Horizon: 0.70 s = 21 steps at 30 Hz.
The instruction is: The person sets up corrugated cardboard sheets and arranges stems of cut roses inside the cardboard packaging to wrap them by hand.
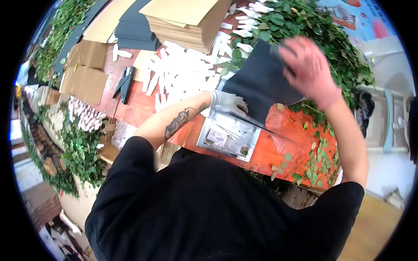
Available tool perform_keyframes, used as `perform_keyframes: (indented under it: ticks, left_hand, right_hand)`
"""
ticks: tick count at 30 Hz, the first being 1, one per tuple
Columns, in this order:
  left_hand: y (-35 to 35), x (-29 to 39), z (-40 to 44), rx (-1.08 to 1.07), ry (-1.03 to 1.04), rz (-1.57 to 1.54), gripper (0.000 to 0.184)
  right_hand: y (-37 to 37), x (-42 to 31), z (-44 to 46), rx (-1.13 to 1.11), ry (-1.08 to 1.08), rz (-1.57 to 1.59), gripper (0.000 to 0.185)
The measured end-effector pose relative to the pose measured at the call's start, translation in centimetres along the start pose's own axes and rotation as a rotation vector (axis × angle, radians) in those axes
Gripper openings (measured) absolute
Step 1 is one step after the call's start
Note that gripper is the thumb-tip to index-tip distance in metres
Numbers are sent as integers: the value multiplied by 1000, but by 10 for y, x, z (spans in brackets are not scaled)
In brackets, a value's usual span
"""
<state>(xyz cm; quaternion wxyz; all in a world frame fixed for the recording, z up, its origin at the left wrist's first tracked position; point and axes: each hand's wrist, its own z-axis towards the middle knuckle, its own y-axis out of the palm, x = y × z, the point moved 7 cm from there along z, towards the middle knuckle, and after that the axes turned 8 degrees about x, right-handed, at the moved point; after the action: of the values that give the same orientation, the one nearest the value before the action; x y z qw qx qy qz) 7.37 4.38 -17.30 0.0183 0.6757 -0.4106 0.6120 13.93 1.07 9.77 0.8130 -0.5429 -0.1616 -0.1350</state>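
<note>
A black corrugated sheet point(254, 71) rises bent over the red table, its ribbed side showing toward the top. My left hand point(230, 104), in a whitish glove, is closed on the sheet's lower left edge; its fingertips are partly hidden. My right hand point(308, 71), in a pink glove and blurred by motion, is curled at the sheet's upper right edge, with dark material between thumb and fingers. Just below my left hand lies a clear plastic-covered silvery panel point(228, 137) with printed paper under it. White paper-like strips point(185, 74) are heaped left of the sheet.
A tall stack of brown cardboard sheets point(183, 26) and black sheets point(137, 28) stand at the back. A black stapler point(125, 85) lies near folded cardboard point(85, 85). Leafy stems point(300, 26) with white-wrapped heads fill the back right. Loose leaves point(320, 161) litter the red table point(283, 143).
</note>
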Motion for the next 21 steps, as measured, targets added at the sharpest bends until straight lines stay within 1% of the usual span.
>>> perform_keyframes:
  ticks: [1,2,3,4,5,6,8,9,10,11,12,13,14,15,16,17,18,19,20,21]
  left_hand:
    - [4,-13,7,56,203,-86,54]
    - [-8,2,-6,65,176,-88,54]
    - [-25,31,-28,45,28,-186,51]
    - [-32,40,-45,23,-122,-290,49]
    - [-30,30,-57,72,-82,-369,48]
    - [-38,39,-73,83,-83,-373,46]
    - [-49,36,-108,210,-115,-420,42]
    - [-62,33,-135,319,-297,-567,38]
    - [-81,22,-159,490,-194,-529,36]
    - [-94,-17,-193,694,-308,-587,29]
    - [-121,-37,-236,918,-524,-351,27]
    - [-141,-63,-287,1279,-729,-54,28]
    - [-160,-80,-323,1388,-905,404,31]
    - [-166,-111,-354,1449,-1036,338,33]
    - [-171,-144,-370,1377,-1222,347,37]
    - [-175,-158,-360,1189,-1288,446,41]
    - [-177,-170,-347,996,-1340,539,45]
    - [-181,-165,-336,1006,-1322,516,45]
    - [-180,-163,-326,871,-1388,510,49]
    - [-178,-162,-320,732,-1452,513,53]
  right_hand:
    - [-5,-19,-16,28,-2,256,35]
    - [-6,-35,-30,59,-7,506,35]
    - [28,-44,-43,-223,154,805,34]
    - [65,-59,-63,-524,310,1096,34]
    - [89,-67,-77,-622,383,1195,35]
    - [118,-77,-90,-722,441,1292,37]
    - [167,-108,-123,-324,162,914,43]
    - [185,-128,-124,-369,45,797,46]
    - [200,-143,-126,-411,-60,664,50]
    - [212,-153,-127,-376,-89,684,50]
    - [227,-157,-131,-387,-63,668,51]
    - [237,-160,-130,-407,-31,645,53]
    - [236,-164,-125,-401,-36,646,53]
    - [237,-164,-125,-480,-42,625,54]
    - [236,-160,-125,-565,-49,594,56]
    - [233,-160,-120,-638,-53,575,55]
    - [233,-158,-115,-651,-53,552,55]
    - [231,-158,-114,-651,-31,585,56]
    - [228,-157,-117,-653,-8,622,56]
    - [227,-158,-114,-699,-23,589,56]
